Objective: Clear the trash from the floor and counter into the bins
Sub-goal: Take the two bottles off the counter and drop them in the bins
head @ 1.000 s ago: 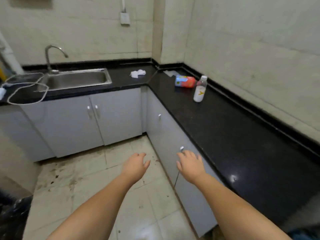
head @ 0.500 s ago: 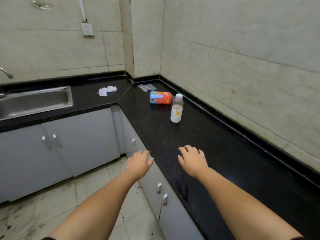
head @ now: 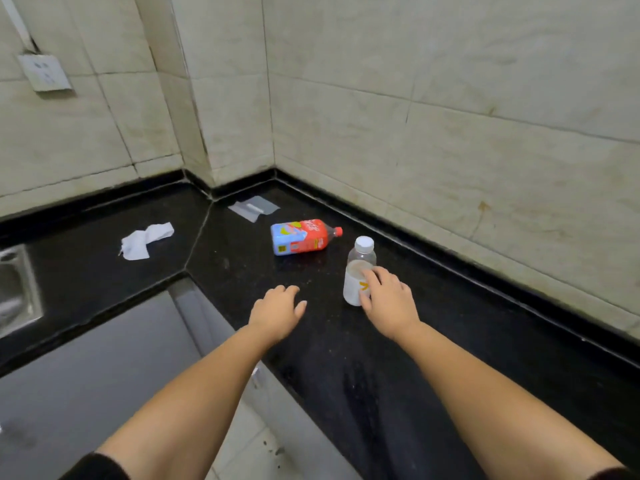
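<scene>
A small clear bottle (head: pixel 356 268) with a white cap and white label stands upright on the black counter (head: pixel 433 334). My right hand (head: pixel 389 301) reaches it from the near side, fingers spread and touching its label, not closed around it. My left hand (head: pixel 277 311) hovers open over the counter, to the left of the bottle. Behind them a red and blue bottle (head: pixel 301 236) lies on its side. A crumpled white tissue (head: pixel 145 240) lies on the left stretch of counter, and a clear plastic wrapper (head: pixel 254 207) rests in the corner.
Tiled walls close the counter at the back and right. A steel sink (head: pixel 17 289) sits at the far left. Grey cabinet doors (head: pixel 86 375) run under the counter, with tiled floor (head: pixel 249 445) below. A wall socket (head: pixel 45 72) hangs upper left.
I have moved closer to the counter corner. Both hands have advanced over the counter, and my right hand has reached the upright bottle.
</scene>
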Demonstrator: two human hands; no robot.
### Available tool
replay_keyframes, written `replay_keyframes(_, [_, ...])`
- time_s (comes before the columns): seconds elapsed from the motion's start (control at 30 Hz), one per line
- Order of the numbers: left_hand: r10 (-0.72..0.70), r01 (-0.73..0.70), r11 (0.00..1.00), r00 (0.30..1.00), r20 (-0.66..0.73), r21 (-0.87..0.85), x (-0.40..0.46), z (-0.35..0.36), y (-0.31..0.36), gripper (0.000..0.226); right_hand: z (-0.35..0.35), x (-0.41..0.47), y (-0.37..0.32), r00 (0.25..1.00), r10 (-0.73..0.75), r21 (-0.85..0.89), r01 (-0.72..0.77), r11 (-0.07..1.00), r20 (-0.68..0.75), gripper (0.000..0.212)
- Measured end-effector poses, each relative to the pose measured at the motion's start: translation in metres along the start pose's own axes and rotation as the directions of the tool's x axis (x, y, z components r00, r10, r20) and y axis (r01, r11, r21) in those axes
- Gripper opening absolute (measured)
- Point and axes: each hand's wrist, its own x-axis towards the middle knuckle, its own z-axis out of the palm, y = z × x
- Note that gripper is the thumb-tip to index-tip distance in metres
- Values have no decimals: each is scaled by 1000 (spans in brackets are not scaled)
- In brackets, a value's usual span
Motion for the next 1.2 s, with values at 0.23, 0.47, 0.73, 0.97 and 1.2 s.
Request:
replay_keyframes(0.23, [100, -100, 995, 994, 36, 12, 102, -13, 1, 46, 6, 85, -7, 985, 140, 187, -119, 975, -100, 63])
replay_keyframes(0.47, [185, -187, 982, 982, 36, 35, 194, -17, 19, 44, 24, 146, 13, 991, 131, 201, -131, 971, 11, 38])
replay_keyframes(0.73, [362, -373, 919, 927, 102, 125, 302, 1, 47, 44, 31, 182, 30, 976, 214, 306, -190, 933, -48, 21])
replay_keyframes(0.97, [421, -498, 799, 863, 279, 337, 377, 24, 68, 48, 41, 202, 32, 927, 352, 313, -299, 901, -128, 16])
replay_keyframes(1.2, [389, -550, 652, 833, 392, 522, 396, 42, 61, 42, 47, 208, 20, 907, 369, 290, -305, 907, -201, 15])
